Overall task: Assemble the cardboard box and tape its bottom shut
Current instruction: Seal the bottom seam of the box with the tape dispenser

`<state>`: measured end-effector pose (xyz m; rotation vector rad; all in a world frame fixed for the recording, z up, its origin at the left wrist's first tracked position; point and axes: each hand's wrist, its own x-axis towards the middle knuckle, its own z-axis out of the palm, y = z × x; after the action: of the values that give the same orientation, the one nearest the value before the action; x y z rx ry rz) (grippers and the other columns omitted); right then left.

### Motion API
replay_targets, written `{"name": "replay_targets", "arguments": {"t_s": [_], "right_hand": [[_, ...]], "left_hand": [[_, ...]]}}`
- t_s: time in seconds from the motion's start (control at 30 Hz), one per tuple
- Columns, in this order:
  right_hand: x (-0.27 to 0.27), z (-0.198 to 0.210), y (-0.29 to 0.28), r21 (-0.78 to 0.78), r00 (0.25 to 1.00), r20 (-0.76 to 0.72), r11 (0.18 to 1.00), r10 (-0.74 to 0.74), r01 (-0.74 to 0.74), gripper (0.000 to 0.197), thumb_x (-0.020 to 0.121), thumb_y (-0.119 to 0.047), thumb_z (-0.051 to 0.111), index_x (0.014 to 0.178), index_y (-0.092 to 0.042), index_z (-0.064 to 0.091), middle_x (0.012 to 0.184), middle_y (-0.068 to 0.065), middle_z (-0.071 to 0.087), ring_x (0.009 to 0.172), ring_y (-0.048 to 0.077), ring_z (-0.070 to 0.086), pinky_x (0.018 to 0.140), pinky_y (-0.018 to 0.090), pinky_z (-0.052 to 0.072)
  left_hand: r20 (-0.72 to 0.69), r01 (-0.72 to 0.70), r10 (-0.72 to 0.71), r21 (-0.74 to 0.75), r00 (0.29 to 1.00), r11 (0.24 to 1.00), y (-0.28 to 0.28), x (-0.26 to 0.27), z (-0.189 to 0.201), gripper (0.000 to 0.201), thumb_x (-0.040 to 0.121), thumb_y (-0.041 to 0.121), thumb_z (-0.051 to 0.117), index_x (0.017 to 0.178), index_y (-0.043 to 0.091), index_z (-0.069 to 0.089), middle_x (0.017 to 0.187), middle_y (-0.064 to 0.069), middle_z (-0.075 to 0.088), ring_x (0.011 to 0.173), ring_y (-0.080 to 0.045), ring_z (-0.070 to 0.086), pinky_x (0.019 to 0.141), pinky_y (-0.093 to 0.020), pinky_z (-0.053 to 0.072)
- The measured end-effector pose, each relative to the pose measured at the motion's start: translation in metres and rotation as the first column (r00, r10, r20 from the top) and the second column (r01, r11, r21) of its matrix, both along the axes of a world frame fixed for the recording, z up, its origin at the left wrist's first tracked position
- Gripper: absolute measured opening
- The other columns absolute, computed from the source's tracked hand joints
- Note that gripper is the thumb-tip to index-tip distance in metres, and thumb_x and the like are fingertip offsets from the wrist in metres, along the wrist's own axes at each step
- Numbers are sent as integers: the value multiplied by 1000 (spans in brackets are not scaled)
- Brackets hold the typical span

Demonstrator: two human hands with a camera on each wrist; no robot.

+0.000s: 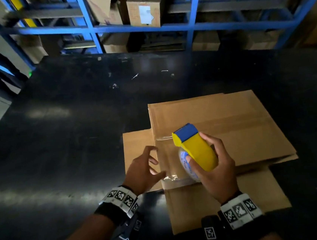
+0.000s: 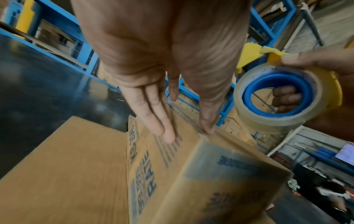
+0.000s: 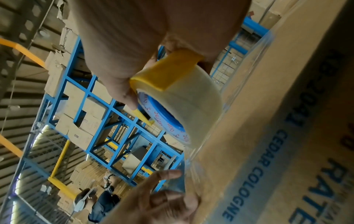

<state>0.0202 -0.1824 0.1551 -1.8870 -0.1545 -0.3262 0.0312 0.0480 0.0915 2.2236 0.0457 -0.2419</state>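
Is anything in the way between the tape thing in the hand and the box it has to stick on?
Nothing visible is in the way. The right hand holds the tape dispenser just above the cardboard box, and clear tape already runs from the roll onto it. The left hand is at the box's left edge, beside the tape's path.

Head view's dim, my table [image 1: 56,131] nearly black w/ faint glare patches. Wrist views brighter, edges warped; box print [image 2: 145,171] blurred close up.
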Motion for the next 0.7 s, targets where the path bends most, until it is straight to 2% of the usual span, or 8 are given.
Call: {"name": "replay_targets", "arguments": {"t_s": [0.07,0.13,0.2,0.27,0.33,0.43,0.53,0.7], "right_hand": [[-8,-4,2,-43,1000,4,999,-24,24,68,75,-37,85,136,-20,57,133,-14,62,116,0,61,89,20,53],[-16,-10,4,-102,998,35,993,-51,54,70,73,-28,89,135,-20,58,132,-13,63,115,5,63,89,29,56],[-22,-15,8,-149,996,68,986,-59,68,72,70,-25,91,134,-17,59,130,-11,63,114,8,65,89,32,57],[-26,-16,14,-159,995,87,985,-57,70,72,70,-25,91,134,-16,59,127,-10,64,112,9,65,88,32,56],[-28,-16,20,-160,994,99,985,-54,70,72,70,-25,91,134,-15,59,123,-8,65,108,9,66,83,33,57],[-29,-15,26,-172,991,122,982,-55,76,72,70,-25,91,133,-13,60,120,-7,64,106,7,65,80,31,57],[-28,-13,31,-183,990,131,980,-59,83,75,69,-24,92,135,-16,58,118,-9,62,106,2,63,77,28,56],[-26,-10,37,-153,987,139,983,-82,103,73,71,-27,90,135,-16,57,117,-8,63,103,6,65,73,37,58]], "left_hand": [[84,-44,48,-48,995,998,2,8,7,55,77,30,86,120,37,53,87,12,72,66,-4,72,71,-32,62],[155,-99,132,-200,979,975,7,24,22,37,84,18,80,114,28,60,83,8,76,72,-9,74,75,-32,61],[143,-65,123,-355,982,933,8,39,44,27,88,14,73,113,21,63,89,-1,78,81,-18,76,78,-31,59],[95,-1,51,-464,994,886,7,53,65,21,94,7,67,113,15,63,93,-9,79,86,-22,77,78,-26,56],[35,59,-48,-523,998,850,4,62,81,21,95,4,63,113,15,64,94,-11,80,86,-24,78,77,-27,58],[-31,124,-166,-534,986,836,3,69,88,26,93,2,61,115,14,66,88,-5,77,80,-14,73,73,-24,57],[-80,114,-192,-564,978,817,4,70,88,30,85,11,63,113,17,69,87,-2,76,81,-13,68,76,-27,57],[-141,47,-189,-668,972,742,10,80,84,42,68,24,77,109,20,71,89,-6,76,82,-16,70,85,-40,55]]}}
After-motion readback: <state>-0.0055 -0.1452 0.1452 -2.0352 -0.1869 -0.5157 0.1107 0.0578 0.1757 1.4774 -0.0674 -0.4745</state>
